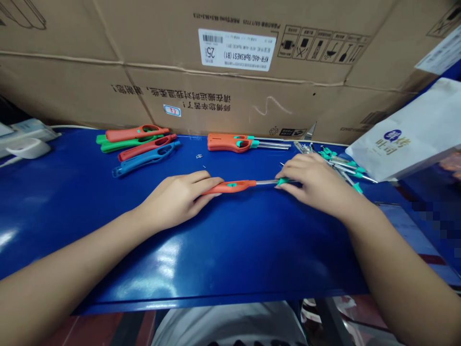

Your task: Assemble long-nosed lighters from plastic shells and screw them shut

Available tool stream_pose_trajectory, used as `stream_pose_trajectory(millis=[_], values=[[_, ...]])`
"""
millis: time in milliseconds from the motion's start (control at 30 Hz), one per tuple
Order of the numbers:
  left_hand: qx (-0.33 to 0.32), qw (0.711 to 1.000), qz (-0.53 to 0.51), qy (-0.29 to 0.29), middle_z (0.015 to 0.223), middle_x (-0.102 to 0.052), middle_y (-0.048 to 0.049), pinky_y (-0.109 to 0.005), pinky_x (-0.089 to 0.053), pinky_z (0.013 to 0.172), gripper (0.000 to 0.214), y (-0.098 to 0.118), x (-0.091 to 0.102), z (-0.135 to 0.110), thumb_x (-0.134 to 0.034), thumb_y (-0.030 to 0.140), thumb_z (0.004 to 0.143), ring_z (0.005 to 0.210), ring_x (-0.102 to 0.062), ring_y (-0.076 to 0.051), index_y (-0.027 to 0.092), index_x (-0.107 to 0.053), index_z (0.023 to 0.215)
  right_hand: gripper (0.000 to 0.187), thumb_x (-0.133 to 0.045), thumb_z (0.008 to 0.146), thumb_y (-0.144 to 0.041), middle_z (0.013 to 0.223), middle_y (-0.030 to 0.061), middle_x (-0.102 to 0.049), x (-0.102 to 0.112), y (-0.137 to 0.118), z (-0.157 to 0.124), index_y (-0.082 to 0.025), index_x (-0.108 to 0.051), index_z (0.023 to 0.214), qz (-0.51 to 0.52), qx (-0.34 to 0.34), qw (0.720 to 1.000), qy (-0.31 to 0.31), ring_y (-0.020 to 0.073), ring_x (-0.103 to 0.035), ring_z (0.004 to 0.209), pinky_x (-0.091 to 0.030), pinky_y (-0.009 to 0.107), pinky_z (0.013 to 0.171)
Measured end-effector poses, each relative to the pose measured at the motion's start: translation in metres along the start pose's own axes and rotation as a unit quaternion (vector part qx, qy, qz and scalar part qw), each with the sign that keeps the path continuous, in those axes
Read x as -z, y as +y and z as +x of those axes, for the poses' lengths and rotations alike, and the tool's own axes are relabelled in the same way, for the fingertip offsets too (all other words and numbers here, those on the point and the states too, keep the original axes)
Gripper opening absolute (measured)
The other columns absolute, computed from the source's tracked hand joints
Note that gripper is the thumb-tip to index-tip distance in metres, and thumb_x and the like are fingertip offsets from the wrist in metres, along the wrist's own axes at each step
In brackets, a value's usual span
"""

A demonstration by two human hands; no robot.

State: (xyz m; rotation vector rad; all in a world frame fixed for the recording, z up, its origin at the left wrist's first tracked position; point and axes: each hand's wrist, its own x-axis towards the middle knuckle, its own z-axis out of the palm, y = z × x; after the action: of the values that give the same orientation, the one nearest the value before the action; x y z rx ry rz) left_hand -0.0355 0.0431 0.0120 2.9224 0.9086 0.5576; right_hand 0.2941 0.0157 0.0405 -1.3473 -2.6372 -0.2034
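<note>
My left hand [183, 194] is closed around the rear of an orange gas lighter handle [232, 186], which lies level above the blue table. A thin metal tube [265, 182] runs from the handle's right end to my right hand [309, 178]. There my right fingers pinch a green plastic piece [282, 181] on the tube; the tube's far end is partly hidden by the hand. Just behind the right hand lies a loose pile of metal tubes with green pieces [345, 166]. Finished-looking orange lighters [228, 142] with metal tubes lie stacked behind the handle.
Orange, green, red and blue lighter handles [144, 156] lie back left. A few tiny pins [199, 156] are on the blue table [216, 259]. A large cardboard box [151, 48] walls the back. A white paper bag [406, 129] stands right; a white tape roll [34, 147] lies left.
</note>
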Motion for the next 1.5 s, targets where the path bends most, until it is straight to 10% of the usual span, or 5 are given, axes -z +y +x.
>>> stream_pose_trajectory(millis=[633, 933, 1233, 1500], values=[[0.023, 0.99, -0.14, -0.008, 0.104, -0.069, -0.0054, -0.027, -0.048, 0.079, 0.029, 0.014, -0.004, -0.003, -0.051, 0.031, 0.103, 0.089, -0.066, -0.017, 0.017, -0.065, 0.125, 0.031, -0.046, 0.105, -0.031, 0.096, 0.0106, -0.072, -0.011, -0.031, 0.007, -0.013, -0.07, 0.108, 0.044, 0.076, 0.996, 0.032, 0.0236, -0.059, 0.09, -0.04, 0.038, 0.085], [0.157, 0.913, -0.36, -0.112, 0.059, -0.052, 0.0039, -0.023, -0.029, 0.046, 0.033, 0.025, -0.003, -0.002, -0.056, 0.041, 0.097, 0.051, -0.042, -0.009, 0.015, -0.066, 0.079, 0.03, -0.043, 0.105, -0.024, 0.084, 0.0106, -0.065, -0.027, -0.039, 0.006, -0.01, -0.068, 0.093, 0.051, 0.156, 0.985, 0.058, 0.0219, -0.05, 0.078, -0.038, 0.035, 0.074], [-0.026, 0.978, -0.205, -0.017, 0.084, -0.069, -0.0039, -0.024, -0.047, 0.071, 0.018, 0.024, 0.0, -0.006, -0.054, 0.023, 0.101, 0.076, -0.062, -0.015, 0.012, -0.068, 0.103, 0.023, -0.047, 0.1, -0.017, 0.079, 0.0083, -0.06, -0.028, -0.044, 0.004, -0.011, -0.066, 0.089, 0.051, 0.159, 0.984, 0.063, 0.0209, -0.045, 0.074, -0.035, 0.034, 0.07], [0.004, 0.993, -0.111, -0.042, 0.096, -0.068, -0.0044, -0.028, -0.049, 0.068, 0.028, 0.026, -0.008, -0.008, -0.049, 0.029, 0.104, 0.08, -0.067, -0.018, 0.017, -0.064, 0.124, 0.025, -0.046, 0.102, -0.022, 0.082, 0.0079, -0.063, -0.03, -0.041, 0.007, -0.014, -0.066, 0.09, 0.064, 0.107, 0.992, 0.012, 0.0218, -0.051, 0.078, -0.04, 0.035, 0.075]])
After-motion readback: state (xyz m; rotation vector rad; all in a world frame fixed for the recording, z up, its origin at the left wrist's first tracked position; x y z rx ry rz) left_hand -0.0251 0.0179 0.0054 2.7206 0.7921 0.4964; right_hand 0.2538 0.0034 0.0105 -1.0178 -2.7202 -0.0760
